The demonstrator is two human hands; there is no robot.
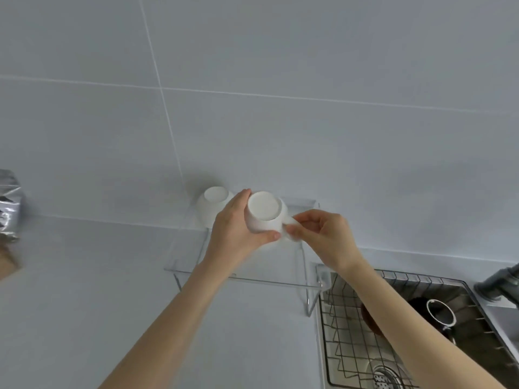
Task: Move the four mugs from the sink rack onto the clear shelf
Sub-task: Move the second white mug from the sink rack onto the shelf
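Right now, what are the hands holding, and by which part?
One white mug, upside down over the clear shelf. The left hand wraps its body; the right hand pinches its handle.

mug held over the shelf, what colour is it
Plain white mug, seen in the head view.

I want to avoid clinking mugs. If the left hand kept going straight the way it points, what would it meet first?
Probably the white mug on the shelf, upside down just beyond the left hand, which grips the held mug. The depth between them is unclear.
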